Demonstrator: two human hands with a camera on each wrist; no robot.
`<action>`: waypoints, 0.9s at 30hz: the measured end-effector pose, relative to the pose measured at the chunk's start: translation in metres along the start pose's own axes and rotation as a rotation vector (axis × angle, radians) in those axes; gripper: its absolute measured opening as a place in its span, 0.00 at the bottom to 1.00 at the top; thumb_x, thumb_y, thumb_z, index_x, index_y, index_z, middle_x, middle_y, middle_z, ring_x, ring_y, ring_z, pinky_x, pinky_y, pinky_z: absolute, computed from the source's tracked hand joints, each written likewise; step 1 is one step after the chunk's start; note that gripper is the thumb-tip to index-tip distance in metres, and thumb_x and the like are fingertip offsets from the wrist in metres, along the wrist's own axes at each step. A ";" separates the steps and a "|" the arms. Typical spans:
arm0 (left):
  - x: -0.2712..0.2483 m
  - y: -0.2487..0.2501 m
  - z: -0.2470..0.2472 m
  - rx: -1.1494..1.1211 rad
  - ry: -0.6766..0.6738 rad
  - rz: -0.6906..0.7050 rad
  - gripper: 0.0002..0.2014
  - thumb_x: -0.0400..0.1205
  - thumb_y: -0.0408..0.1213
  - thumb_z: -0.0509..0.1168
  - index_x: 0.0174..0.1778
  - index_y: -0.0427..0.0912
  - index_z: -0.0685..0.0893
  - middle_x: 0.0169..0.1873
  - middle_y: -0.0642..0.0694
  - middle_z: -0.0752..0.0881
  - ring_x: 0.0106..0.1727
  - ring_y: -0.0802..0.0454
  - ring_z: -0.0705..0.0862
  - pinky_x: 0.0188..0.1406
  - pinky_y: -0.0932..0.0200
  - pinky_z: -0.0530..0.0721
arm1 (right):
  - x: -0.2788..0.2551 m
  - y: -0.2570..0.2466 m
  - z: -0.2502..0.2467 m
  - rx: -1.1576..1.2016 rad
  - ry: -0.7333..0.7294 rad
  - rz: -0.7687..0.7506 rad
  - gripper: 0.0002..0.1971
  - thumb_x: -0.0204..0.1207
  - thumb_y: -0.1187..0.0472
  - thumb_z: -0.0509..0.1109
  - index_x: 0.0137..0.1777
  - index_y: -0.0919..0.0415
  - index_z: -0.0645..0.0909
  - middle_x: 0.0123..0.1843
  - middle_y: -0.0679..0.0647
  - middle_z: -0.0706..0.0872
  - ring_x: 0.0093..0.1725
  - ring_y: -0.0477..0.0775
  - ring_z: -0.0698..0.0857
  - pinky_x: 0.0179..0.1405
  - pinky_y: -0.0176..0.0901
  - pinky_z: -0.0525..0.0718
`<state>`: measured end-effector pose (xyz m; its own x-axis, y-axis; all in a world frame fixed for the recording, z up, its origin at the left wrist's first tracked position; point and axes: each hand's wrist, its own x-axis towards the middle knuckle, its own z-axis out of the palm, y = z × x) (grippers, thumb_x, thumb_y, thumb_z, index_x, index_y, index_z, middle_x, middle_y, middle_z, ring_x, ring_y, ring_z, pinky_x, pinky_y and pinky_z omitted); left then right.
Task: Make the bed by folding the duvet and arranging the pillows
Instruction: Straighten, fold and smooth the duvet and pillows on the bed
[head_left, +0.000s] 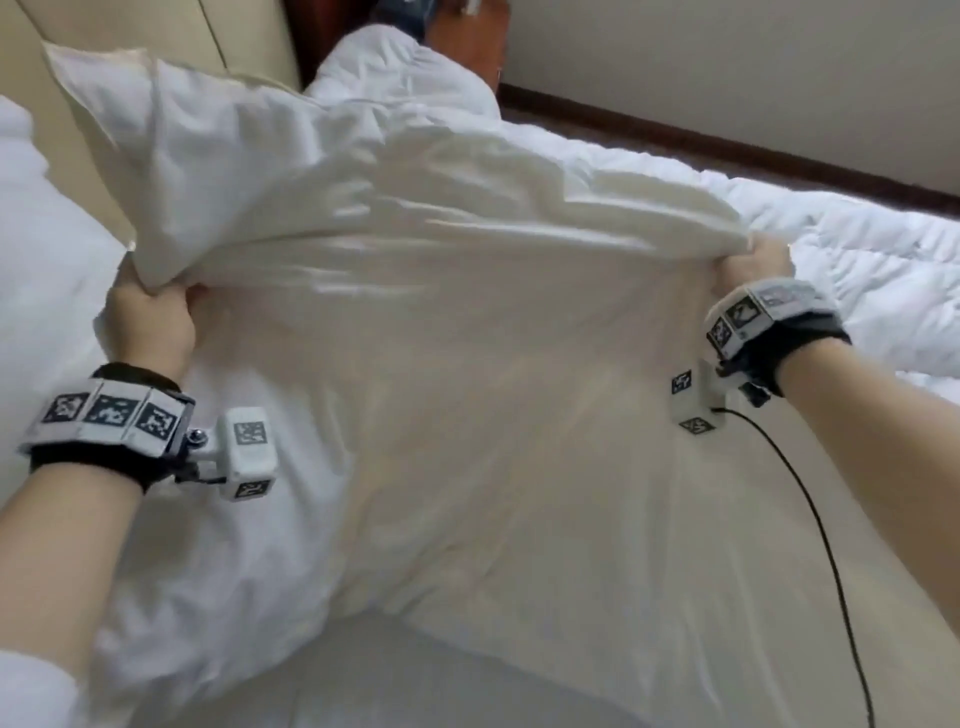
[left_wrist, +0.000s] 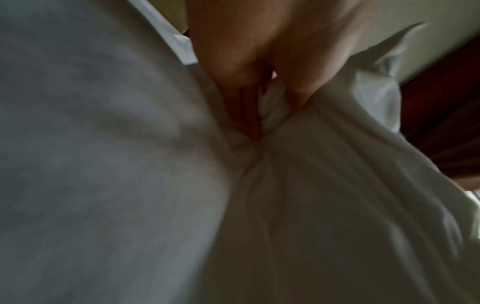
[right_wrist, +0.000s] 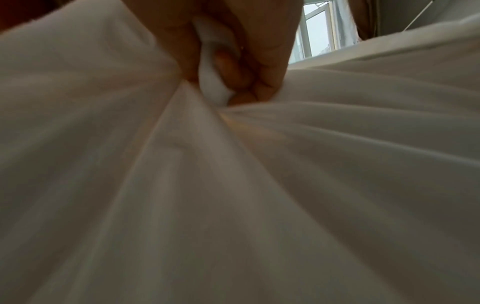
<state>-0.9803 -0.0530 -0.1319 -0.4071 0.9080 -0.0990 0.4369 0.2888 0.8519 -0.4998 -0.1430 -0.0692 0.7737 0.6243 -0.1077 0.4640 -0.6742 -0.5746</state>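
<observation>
The right hand (right_wrist: 228, 47) has its fingers (right_wrist: 226, 59) curled tightly around a bunch of white duvet (right_wrist: 233, 195). Folds spread out from this grip. A window (right_wrist: 315, 33) shows behind.

We note a white duvet (head_left: 467, 322), plain. Wrist bands (head_left: 109, 415) carry black-and-white square codes; headboard (head_left: 78, 130) cream, cable (head_left: 810, 499) black.

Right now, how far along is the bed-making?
Early. Nothing looks finished: the duvet is lifted and rumpled, no neat fold visible. In hand: the left hand and the right hand each grip bunched fabric along its edge, stretching it between them. Left: complete the fold, lay it flat, then arrange the pillows; one pillow lies at the left by the headboard.
</observation>
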 end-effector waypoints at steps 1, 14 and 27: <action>0.006 0.002 0.003 0.032 -0.005 0.012 0.28 0.72 0.50 0.62 0.68 0.46 0.75 0.65 0.34 0.82 0.65 0.34 0.80 0.67 0.43 0.78 | 0.006 -0.010 0.000 0.051 -0.019 -0.017 0.19 0.71 0.63 0.62 0.62 0.58 0.80 0.58 0.62 0.86 0.60 0.64 0.84 0.60 0.52 0.82; -0.054 -0.056 0.022 0.490 -0.320 0.100 0.33 0.81 0.38 0.64 0.81 0.42 0.59 0.83 0.38 0.48 0.84 0.42 0.52 0.82 0.47 0.56 | -0.104 0.048 0.106 -0.097 -0.596 -0.097 0.32 0.79 0.53 0.66 0.80 0.58 0.59 0.80 0.59 0.66 0.77 0.58 0.69 0.74 0.47 0.67; -0.199 0.013 0.004 0.358 -0.591 0.230 0.22 0.82 0.38 0.63 0.72 0.38 0.72 0.73 0.35 0.72 0.74 0.39 0.71 0.73 0.50 0.67 | -0.222 0.084 -0.020 0.074 -0.444 0.022 0.23 0.79 0.53 0.66 0.73 0.57 0.72 0.68 0.58 0.80 0.64 0.58 0.82 0.63 0.46 0.77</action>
<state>-0.8897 -0.2285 -0.1030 0.1837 0.9408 -0.2850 0.7361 0.0605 0.6741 -0.6243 -0.3462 -0.0767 0.5156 0.7299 -0.4489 0.4049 -0.6692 -0.6231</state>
